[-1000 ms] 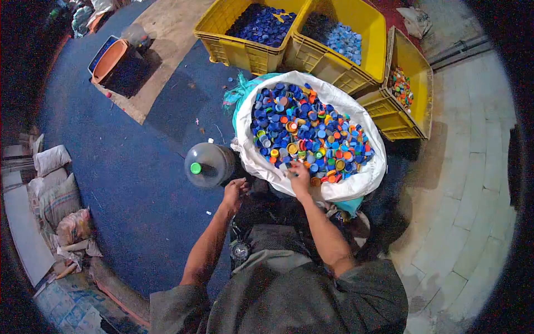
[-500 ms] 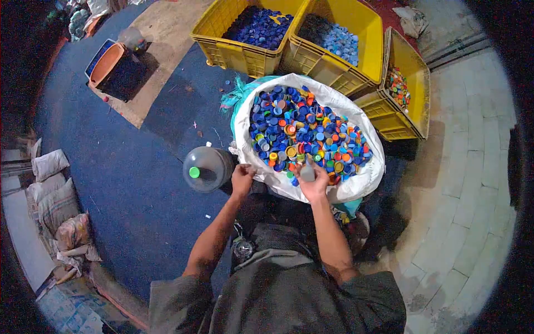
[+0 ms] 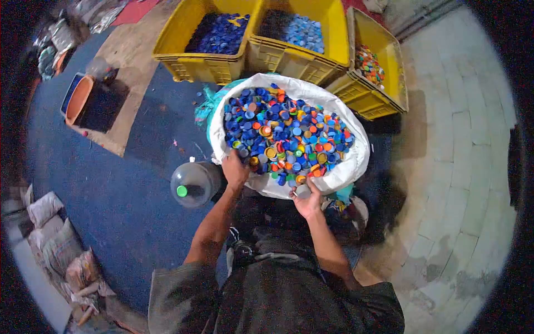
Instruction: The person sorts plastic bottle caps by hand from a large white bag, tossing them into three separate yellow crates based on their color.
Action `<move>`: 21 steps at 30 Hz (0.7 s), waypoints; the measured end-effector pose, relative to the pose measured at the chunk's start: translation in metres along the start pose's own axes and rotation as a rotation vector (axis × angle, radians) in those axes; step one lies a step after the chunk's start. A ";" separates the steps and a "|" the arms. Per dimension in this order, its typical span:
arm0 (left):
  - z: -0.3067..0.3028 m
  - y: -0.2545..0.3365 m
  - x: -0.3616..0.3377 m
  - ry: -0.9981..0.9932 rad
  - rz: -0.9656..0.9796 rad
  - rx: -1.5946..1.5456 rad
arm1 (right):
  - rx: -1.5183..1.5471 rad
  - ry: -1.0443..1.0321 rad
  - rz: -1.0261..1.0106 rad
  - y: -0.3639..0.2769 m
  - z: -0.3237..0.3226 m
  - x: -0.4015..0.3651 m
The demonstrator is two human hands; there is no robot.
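Note:
A white sack (image 3: pixel 345 106) stands open in front of me, full of plastic bottle caps (image 3: pixel 295 131) in blue, orange, yellow, green and other colours. My left hand (image 3: pixel 235 170) reaches over the sack's near left rim, its fingers curled down among the caps; what they grip is hidden. Just outside the near rim, my right hand (image 3: pixel 307 206) is turned palm up, with its fingers bent around a grey bottle cap (image 3: pixel 303 191). Left of the sack stands a large clear plastic bottle (image 3: pixel 194 177) with a green cap (image 3: pixel 182 191).
Yellow crates (image 3: pixel 300 61) holding sorted caps line the far side of the sack. An orange-brown tub (image 3: pixel 79 100) sits at the far left on brown sheeting. Stuffed sacks (image 3: pixel 55 239) lie along the left edge. A pale block wall (image 3: pixel 445 167) runs down the right.
My left hand has moved from beside the sack's rim onto the caps inside. My right hand has drawn back toward me with the grey cap. The view has shifted.

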State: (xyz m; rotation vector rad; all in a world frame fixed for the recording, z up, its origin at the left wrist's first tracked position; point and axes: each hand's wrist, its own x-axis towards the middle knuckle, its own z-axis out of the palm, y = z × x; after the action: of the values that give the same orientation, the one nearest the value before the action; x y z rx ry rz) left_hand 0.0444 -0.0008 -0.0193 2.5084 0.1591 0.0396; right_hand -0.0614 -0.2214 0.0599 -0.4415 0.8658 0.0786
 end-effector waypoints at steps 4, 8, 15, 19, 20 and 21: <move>0.006 -0.001 0.007 -0.065 0.059 0.054 | 0.006 -0.001 -0.024 -0.003 -0.008 -0.009; 0.013 -0.004 0.015 -0.028 0.140 0.038 | -0.035 -0.022 -0.057 -0.001 -0.014 -0.009; 0.020 -0.016 0.020 -0.057 0.104 -0.056 | -0.310 -0.055 -0.131 -0.004 -0.027 0.010; 0.017 -0.021 0.018 0.037 0.202 -0.058 | -0.797 0.070 -0.389 -0.002 -0.027 0.038; 0.016 -0.019 0.016 0.083 0.210 -0.099 | -0.941 0.077 -0.427 -0.004 -0.025 0.043; 0.004 -0.006 0.014 0.128 0.218 -0.137 | -1.083 0.082 -0.464 -0.004 -0.022 0.047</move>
State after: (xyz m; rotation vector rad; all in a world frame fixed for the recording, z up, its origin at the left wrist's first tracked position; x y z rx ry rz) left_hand 0.0584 0.0039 -0.0264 2.3758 -0.0637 0.2908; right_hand -0.0457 -0.2392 0.0134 -1.6560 0.7233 0.0974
